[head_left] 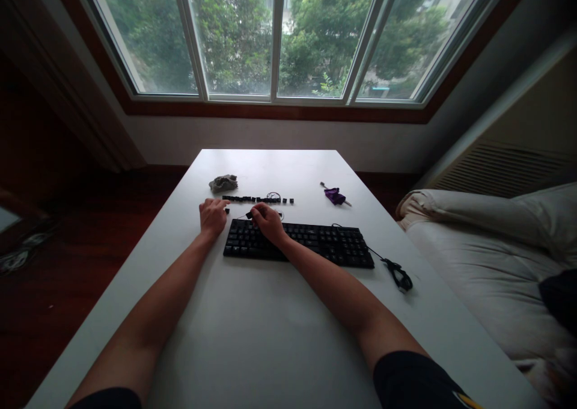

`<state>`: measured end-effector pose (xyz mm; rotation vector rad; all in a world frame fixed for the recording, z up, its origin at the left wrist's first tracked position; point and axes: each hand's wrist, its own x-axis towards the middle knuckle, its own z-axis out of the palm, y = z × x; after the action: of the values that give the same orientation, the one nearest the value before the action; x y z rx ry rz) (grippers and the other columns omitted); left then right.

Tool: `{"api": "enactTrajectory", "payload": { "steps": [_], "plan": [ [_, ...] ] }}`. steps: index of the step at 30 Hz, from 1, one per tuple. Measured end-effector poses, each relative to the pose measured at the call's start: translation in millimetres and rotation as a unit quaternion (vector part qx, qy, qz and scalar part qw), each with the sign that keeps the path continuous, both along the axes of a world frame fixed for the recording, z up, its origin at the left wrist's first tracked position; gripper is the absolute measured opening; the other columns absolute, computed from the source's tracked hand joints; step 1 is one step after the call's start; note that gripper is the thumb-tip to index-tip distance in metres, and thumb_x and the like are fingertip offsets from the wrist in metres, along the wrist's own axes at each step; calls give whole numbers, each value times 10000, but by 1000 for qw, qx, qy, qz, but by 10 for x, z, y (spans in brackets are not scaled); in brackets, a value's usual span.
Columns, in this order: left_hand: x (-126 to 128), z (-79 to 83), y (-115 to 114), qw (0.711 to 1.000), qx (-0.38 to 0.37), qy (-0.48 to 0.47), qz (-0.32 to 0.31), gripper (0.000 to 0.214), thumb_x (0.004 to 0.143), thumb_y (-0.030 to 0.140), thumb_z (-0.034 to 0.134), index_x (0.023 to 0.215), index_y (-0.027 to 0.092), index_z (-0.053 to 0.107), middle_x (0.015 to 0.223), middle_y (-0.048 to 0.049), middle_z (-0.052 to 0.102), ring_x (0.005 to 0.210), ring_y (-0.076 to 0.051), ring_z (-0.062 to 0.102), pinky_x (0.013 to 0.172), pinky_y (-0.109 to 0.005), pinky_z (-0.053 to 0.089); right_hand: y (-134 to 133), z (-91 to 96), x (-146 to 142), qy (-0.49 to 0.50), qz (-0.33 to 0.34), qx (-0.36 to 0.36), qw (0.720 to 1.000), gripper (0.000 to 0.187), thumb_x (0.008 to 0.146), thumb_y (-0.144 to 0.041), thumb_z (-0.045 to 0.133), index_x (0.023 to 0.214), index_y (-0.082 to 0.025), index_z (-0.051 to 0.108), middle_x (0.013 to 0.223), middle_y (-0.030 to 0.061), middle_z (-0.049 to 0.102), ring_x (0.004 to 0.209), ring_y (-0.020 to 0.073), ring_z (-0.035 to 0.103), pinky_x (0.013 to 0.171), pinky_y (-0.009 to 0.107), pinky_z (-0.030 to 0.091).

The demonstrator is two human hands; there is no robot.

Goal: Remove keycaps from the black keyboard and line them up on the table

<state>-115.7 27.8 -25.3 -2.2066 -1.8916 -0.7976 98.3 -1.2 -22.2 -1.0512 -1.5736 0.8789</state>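
Note:
My right hand (269, 222) reaches over the upper left part of a black keyboard (342, 245), its fingers pinched on a small black piece that looks like a keycap (249, 215). A thin wire runs beside this piece; what it belongs to is unclear. My left hand (213, 218) rests on the table left of the keyboard, fingers bent and apart. A loose keycap (226, 210) lies right by its thumb and index finger. Beyond both hands stretches a row of black keycaps (246, 199), with the left index fingertip close to its left end.
On the white table (234, 325), a crumpled grey cloth (223, 183) lies at the back left. A purple cloth-like item (335, 196) and a small brush (323, 184) are at the back right. The bundled keyboard cable (397, 275) lies right. A couch (460, 258) stands alongside.

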Motion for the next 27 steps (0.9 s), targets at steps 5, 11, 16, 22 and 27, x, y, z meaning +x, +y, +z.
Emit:
{"api": "enactTrajectory", "payload": {
  "steps": [5,11,16,22,27],
  "plan": [
    [10,-4,0,1000,-9,-3,-5,380,856,121,451,1128,233,692,1070,-102,702,1082,-304,520,929,-462,318,-6,9,2,-1,1,7,1000,291,921,-486,499,905,-217,609,638,-17,654,541,127,613,576,231,481],
    [5,-56,23,1000,-26,12,-11,308,877,189,474,1030,253,734,1084,-91,704,1072,-309,517,919,-471,322,-3,16,5,1,5,7,1000,279,921,-477,502,906,-220,610,641,-20,656,545,129,617,578,235,484],
    [-14,-83,38,999,-22,23,-8,339,854,177,484,1084,244,723,1093,-98,700,1077,-315,508,909,-472,331,-8,25,4,1,8,2,1000,283,920,-478,500,907,-217,608,642,-19,656,550,129,621,577,234,484],
    [-7,-69,37,1000,-19,15,9,441,825,150,490,1223,242,657,1160,-99,688,1115,-319,499,926,-468,330,-14,35,1,-1,5,-2,1000,282,916,-479,504,903,-217,607,636,-17,656,541,131,616,571,234,487],
    [-1,-37,29,999,-10,-16,28,570,804,121,486,1363,219,550,1197,-108,676,1141,-323,495,966,-471,322,-10,32,-4,-2,1,-5,1000,288,911,-485,508,894,-216,611,646,-15,663,541,129,617,572,235,488]
  ]
}}
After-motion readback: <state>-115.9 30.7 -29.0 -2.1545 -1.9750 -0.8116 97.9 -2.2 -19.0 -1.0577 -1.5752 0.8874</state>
